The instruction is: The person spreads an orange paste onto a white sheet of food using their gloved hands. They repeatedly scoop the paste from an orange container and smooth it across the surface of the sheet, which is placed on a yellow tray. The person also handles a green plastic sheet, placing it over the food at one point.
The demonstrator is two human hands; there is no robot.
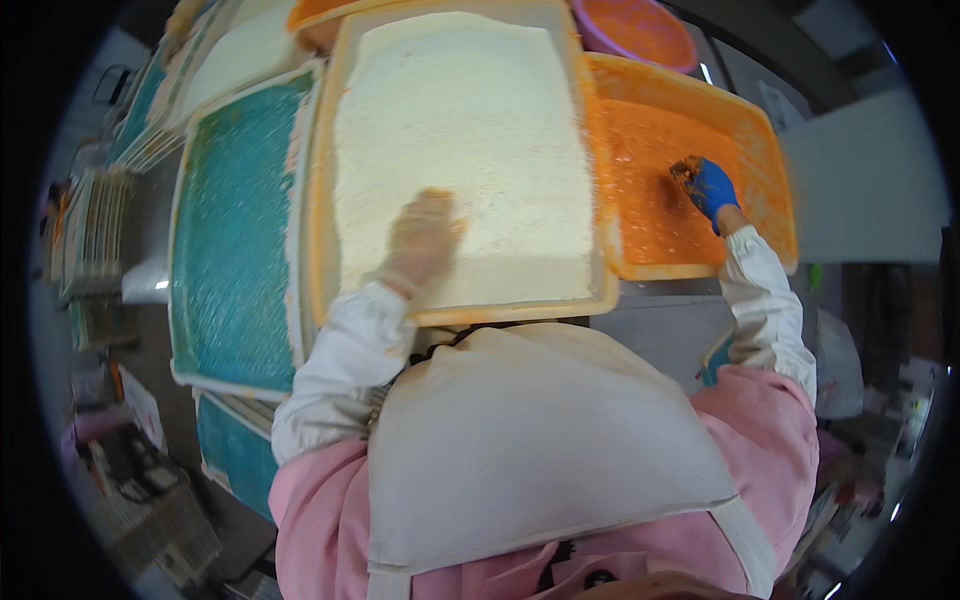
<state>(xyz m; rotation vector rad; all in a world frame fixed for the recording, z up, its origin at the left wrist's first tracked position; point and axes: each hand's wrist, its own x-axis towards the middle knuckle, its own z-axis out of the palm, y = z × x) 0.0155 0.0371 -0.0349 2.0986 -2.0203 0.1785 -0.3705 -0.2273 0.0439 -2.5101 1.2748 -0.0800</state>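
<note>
My left hand [424,240], motion-blurred, hovers over or touches the pale powder [465,165] near the front of a large yellow-rimmed tray [517,311]. The blur hides whether it holds anything. My right hand [707,187], in a blue glove with orange-brown residue on the fingertips, is above the wet orange mixture [652,202] in an orange plastic tub [780,187]. The fingers are bent together; whether something is between them cannot be told. White sleeves cover both forearms.
A white-rimmed tray [177,300] with a teal surface stands left of the powder tray. A purple-rimmed basin [600,34] of orange material is at the back right. Stacked trays [97,232] stand at far left, and another teal tray [236,457] lies lower left.
</note>
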